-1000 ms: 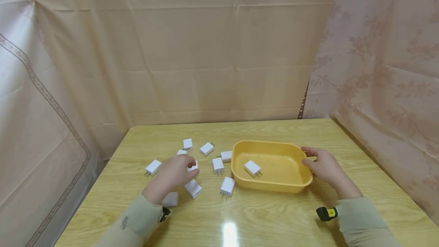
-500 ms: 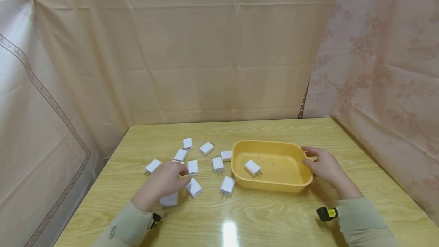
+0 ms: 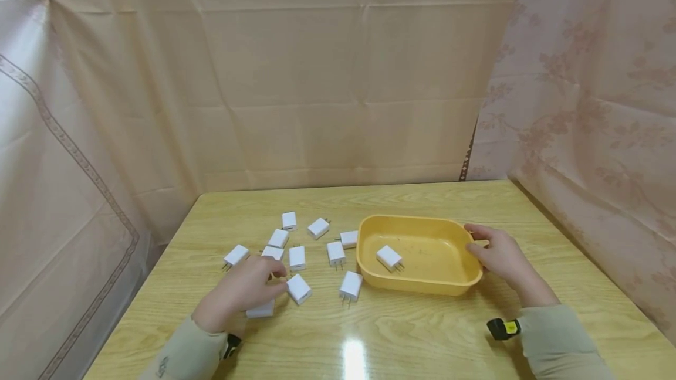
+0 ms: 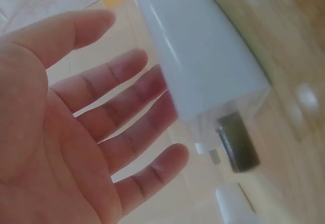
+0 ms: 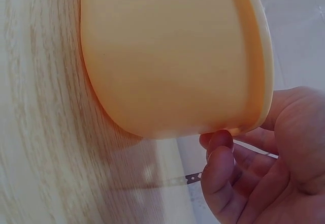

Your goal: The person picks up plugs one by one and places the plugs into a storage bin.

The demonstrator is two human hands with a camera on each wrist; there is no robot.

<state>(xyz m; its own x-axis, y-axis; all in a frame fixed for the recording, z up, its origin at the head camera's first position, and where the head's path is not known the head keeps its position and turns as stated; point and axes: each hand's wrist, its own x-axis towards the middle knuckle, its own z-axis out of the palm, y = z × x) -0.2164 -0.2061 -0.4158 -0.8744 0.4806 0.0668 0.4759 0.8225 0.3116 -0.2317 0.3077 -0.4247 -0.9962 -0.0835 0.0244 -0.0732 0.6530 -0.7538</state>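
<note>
The right hand [image 5: 282,158] gripped a yellow plastic tub [image 5: 172,56] at its rim, fingers [image 5: 217,170] bent beside the tub; wood-grain tabletop [image 5: 45,107] lay under the tub, pale cloth [image 5: 299,31] beyond it.

My feed looks into a makeshift, cloth-walled place; home or lab, I can't tell. From the head view, a plain beige fabric drape [image 3: 338,75] hangs at twelve o'clock, a pinkish flower-patterned cloth [image 3: 597,87] at two, a pale brown-banded cloth [image 3: 63,210] at ten, a yellowish wood-grained table [image 3: 422,333] at six.

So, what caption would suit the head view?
Right hand grips a yellow tray, one plug inside; left hand is among white plugs.
</note>
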